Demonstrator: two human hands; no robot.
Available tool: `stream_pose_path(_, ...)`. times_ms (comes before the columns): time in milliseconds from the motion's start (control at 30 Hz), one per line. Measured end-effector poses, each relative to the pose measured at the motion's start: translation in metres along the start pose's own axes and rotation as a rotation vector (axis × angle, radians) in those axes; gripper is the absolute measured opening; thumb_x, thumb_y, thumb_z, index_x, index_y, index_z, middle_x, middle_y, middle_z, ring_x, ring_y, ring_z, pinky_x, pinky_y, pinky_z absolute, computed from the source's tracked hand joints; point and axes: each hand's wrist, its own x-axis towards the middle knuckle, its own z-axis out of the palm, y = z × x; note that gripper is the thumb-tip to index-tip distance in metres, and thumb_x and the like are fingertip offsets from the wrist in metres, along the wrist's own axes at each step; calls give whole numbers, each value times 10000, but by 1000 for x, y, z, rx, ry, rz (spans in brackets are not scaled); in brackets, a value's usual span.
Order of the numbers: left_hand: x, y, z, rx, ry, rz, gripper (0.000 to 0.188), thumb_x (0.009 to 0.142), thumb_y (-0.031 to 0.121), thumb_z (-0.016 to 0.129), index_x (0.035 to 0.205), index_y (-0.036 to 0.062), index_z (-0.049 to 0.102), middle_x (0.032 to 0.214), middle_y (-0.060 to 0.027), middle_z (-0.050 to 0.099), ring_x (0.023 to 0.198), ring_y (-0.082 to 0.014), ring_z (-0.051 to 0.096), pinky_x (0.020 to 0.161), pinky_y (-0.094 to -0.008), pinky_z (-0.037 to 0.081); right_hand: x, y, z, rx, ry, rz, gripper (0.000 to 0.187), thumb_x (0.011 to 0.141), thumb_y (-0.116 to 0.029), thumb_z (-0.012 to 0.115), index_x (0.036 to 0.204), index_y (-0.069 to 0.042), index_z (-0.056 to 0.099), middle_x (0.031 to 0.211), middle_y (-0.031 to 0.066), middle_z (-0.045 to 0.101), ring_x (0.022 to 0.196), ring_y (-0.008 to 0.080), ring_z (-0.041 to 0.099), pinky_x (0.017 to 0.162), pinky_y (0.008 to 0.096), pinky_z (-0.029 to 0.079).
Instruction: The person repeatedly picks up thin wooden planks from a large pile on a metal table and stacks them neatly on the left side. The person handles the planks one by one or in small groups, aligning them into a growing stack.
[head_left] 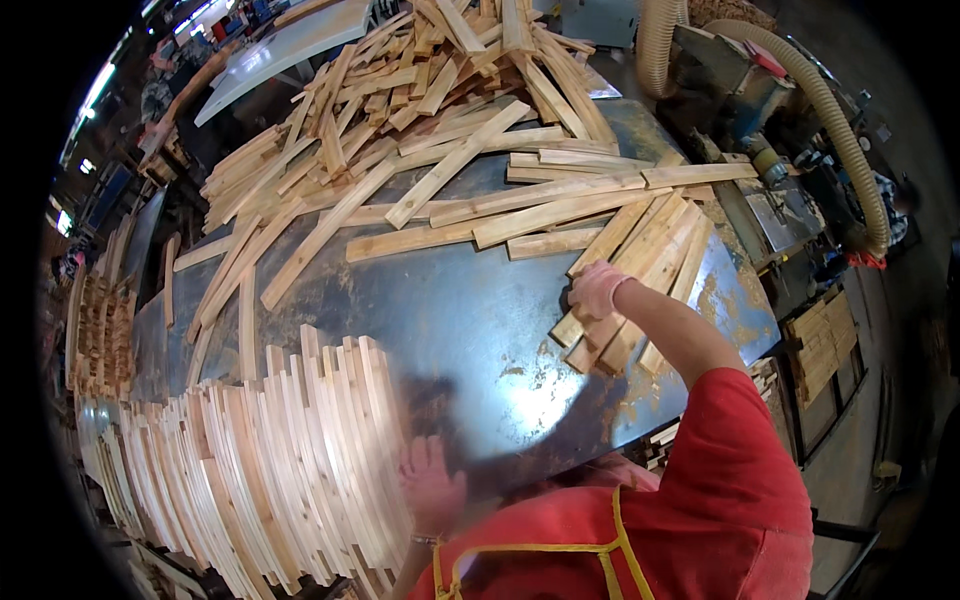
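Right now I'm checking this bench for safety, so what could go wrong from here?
The loose strips under the right hand lie fanned and overlapping, so some might slide if pushed. The heap at the back is piled crisscross and could shift if disturbed. The left hand is close beside the packed row, and a knock might push its end strips out of line.

- Ribbed beige hose [848,118] curves down, upper rt.
- Machine [770,165] w/ metal plate [787,220], near hose.
- Pale tabletop [285,58], upper L bkgd.
- Strip light [100,86] glows, far L.
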Motion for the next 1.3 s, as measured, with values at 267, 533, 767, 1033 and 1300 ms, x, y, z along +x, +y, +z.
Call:
stream_pose_path(267, 110, 123, 2, -240, -116, 241, 951, 791, 483, 853, 1561, 59, 488, 1409, -170, 569, 1371, -372, 519, 1117, -529, 420, 38, -45, -35, 603, 328, -641, 572, 944, -380, 759, 1418, -73, 664, 1399, 185, 685, 1309, 366, 631, 1135, 449, 486)
stream_pose_path(533, 88, 105, 52, -163, -119, 209, 781, 840, 358, 817, 1532, 119, 542, 1145, -140, 690, 1049, -345, 675, 880, -487, 537, 79, 121, -108, 500, 401, 277, 488, 819, -373, 775, 1193, -86, 650, 1241, 193, 699, 1193, 412, 647, 983, 491, 526)
stream_pose_path(767, -40, 34, 55, -755, -63, -311, 666, 899, 331, 757, 1484, 50, 610, 1232, -226, 724, 1125, -424, 696, 971, -509, 554, 14, -16, -109, 801, 342, -31, 496, 931, -332, 778, 1311, -28, 678, 1193, 203, 710, 1006, 325, 674, 897, 399, 544)
stream_pose_path(1033, -114, 2, 37, -763, 67, -554, 461, 1019, 402, 612, 1310, 47, 661, 1188, -210, 707, 1135, -426, 674, 946, -534, 546, 15, -250, 41, 1422, 319, -134, 852, 1073, -507, 660, 1622, 88, 394, 1499, 172, 635, 1284, 237, 640, 1086, 325, 515)
stream_pose_path(1300, -231, -119, 117, -383, 755, -945, 433, 967, 334, 712, 1280, 39, 665, 1068, -105, 713, 945, -266, 697, 833, -466, 588, 40, -370, -19, 1340, 32, -208, 497, 1005, -344, 698, 1332, 23, 628, 1064, 151, 768, 924, 245, 709, 851, 410, 550)
